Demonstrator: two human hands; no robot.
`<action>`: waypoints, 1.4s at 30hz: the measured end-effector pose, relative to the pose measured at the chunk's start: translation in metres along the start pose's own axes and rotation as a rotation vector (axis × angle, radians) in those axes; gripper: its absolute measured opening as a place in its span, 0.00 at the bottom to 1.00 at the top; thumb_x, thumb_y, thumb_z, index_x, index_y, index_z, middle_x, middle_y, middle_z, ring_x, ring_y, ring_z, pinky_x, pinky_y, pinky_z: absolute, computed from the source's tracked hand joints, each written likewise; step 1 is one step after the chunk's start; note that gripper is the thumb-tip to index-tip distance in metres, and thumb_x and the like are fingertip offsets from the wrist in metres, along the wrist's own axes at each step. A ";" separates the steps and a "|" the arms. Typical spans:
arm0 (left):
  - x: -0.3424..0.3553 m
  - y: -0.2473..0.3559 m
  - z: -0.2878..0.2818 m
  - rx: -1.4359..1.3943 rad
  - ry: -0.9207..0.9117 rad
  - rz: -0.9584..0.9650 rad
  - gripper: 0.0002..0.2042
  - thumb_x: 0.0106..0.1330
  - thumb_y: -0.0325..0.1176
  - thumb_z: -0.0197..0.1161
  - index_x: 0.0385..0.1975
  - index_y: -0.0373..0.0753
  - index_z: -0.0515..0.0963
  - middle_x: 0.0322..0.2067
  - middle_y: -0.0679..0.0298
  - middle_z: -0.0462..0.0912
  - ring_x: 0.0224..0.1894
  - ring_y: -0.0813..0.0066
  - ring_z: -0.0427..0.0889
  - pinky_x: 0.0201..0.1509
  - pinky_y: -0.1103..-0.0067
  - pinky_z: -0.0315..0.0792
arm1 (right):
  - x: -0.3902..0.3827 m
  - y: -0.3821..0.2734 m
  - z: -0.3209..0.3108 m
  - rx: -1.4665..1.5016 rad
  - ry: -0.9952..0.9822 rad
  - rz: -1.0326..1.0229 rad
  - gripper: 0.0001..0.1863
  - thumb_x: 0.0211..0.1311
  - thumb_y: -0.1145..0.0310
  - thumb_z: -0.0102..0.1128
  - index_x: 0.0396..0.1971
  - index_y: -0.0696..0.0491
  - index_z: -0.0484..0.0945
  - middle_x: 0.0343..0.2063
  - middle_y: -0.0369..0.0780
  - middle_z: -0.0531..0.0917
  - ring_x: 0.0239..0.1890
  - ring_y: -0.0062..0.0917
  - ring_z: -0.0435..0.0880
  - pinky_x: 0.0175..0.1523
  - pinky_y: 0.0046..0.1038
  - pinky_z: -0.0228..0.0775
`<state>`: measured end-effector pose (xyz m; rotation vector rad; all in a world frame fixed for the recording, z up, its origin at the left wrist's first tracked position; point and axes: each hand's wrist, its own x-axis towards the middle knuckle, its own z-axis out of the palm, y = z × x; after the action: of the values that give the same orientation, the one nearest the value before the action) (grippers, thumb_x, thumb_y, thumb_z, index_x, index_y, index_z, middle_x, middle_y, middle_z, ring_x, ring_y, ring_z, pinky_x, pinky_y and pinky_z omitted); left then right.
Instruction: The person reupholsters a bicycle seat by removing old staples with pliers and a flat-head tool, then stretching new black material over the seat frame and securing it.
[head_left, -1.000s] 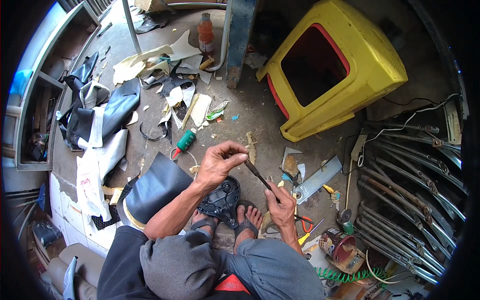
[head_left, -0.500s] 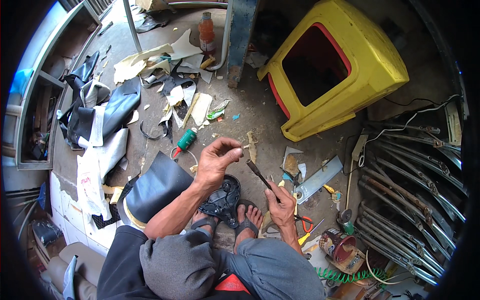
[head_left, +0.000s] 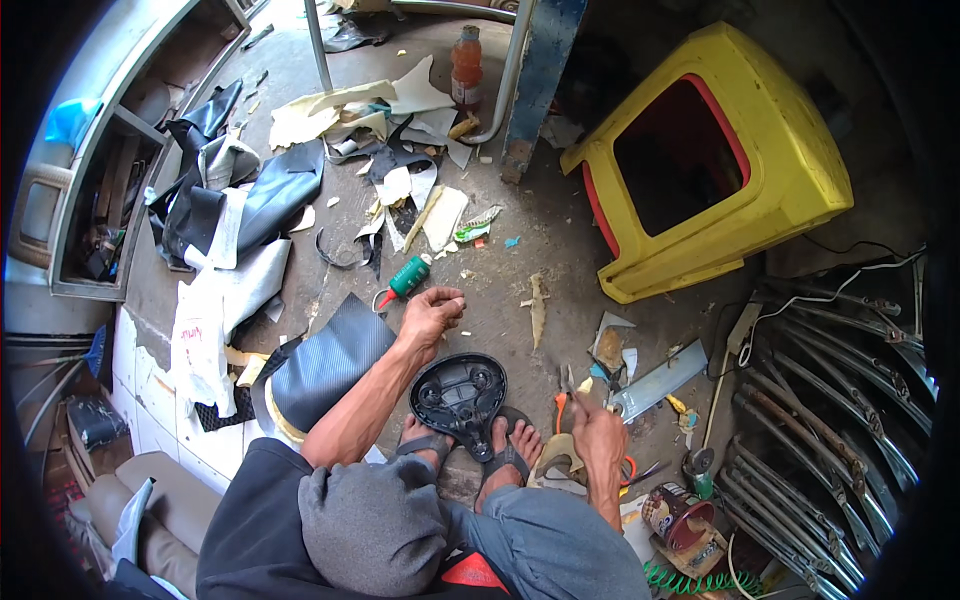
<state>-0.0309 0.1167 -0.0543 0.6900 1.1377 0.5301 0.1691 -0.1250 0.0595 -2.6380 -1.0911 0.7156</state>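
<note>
My left hand (head_left: pixel 432 318) is closed in a pinch above the floor; whatever its fingertips hold is too small to make out. Between my sandalled feet lies a black bicycle saddle shell (head_left: pixel 458 398), underside up, its narrow end toward me. Over on the right, my right hand (head_left: pixel 598 440) is closed round a slim dark rod-like tool (head_left: pixel 568 382), most of it hidden by the fingers. Orange-handled scissors or pliers (head_left: pixel 629 469) lie partly hidden beside that hand. A green glue bottle with a red tip (head_left: pixel 408 277) lies just beyond my left hand.
A roll of black textured sheet (head_left: pixel 330 365) lies by my left forearm. Scraps of vinyl and foam (head_left: pixel 300 120) litter the floor ahead. A yellow plastic stool (head_left: pixel 790 160) lies tipped at far right. Metal tubes (head_left: pixel 800 440) are stacked at right, near a dark red can (head_left: pixel 690 515).
My hands have moved apart; the right hand, with the dark tool, has dropped lower and rightward. The saddle shell shows more fully. The whole view has shifted.
</note>
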 end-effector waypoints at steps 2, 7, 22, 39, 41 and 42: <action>0.010 0.004 0.003 0.100 0.050 0.049 0.09 0.67 0.24 0.65 0.46 0.34 0.79 0.35 0.65 0.82 0.35 0.76 0.82 0.38 0.81 0.76 | -0.001 0.007 0.004 -0.199 -0.074 0.065 0.16 0.68 0.59 0.58 0.51 0.44 0.86 0.37 0.53 0.86 0.41 0.47 0.87 0.44 0.45 0.79; 0.049 0.043 -0.006 0.818 0.289 0.570 0.07 0.63 0.26 0.65 0.37 0.29 0.83 0.36 0.50 0.86 0.34 0.60 0.86 0.39 0.68 0.80 | 0.002 0.021 0.024 -0.123 -0.071 0.154 0.17 0.67 0.56 0.59 0.53 0.43 0.85 0.37 0.53 0.87 0.43 0.49 0.86 0.48 0.46 0.78; 0.101 0.028 0.001 1.149 0.082 0.774 0.06 0.56 0.25 0.67 0.32 0.32 0.86 0.34 0.48 0.83 0.38 0.49 0.84 0.45 0.62 0.78 | 0.002 0.016 0.029 0.013 -0.120 0.180 0.18 0.66 0.54 0.58 0.52 0.40 0.85 0.35 0.54 0.86 0.41 0.52 0.86 0.47 0.46 0.77; 0.141 0.011 0.079 1.357 -0.030 0.812 0.08 0.66 0.32 0.56 0.36 0.37 0.81 0.36 0.50 0.80 0.42 0.48 0.84 0.42 0.59 0.79 | -0.001 0.007 0.018 0.184 -0.062 0.139 0.17 0.67 0.57 0.59 0.51 0.46 0.85 0.40 0.51 0.87 0.43 0.49 0.86 0.47 0.40 0.77; 0.141 0.012 0.076 1.341 -0.017 0.816 0.08 0.66 0.31 0.57 0.37 0.37 0.82 0.36 0.50 0.79 0.41 0.47 0.84 0.42 0.59 0.78 | 0.002 0.010 0.023 0.237 -0.028 0.103 0.18 0.67 0.57 0.60 0.51 0.48 0.85 0.40 0.50 0.87 0.43 0.48 0.87 0.46 0.40 0.77; 0.141 0.012 0.073 1.271 -0.034 0.841 0.08 0.65 0.31 0.59 0.38 0.38 0.82 0.36 0.50 0.81 0.41 0.47 0.84 0.42 0.60 0.77 | 0.002 0.010 0.026 0.241 -0.031 0.102 0.18 0.67 0.57 0.60 0.51 0.48 0.85 0.40 0.50 0.87 0.43 0.48 0.87 0.46 0.40 0.77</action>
<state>0.0848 0.2068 -0.1159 2.3219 1.0326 0.4241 0.1636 -0.1309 0.0331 -2.4978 -0.8240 0.8527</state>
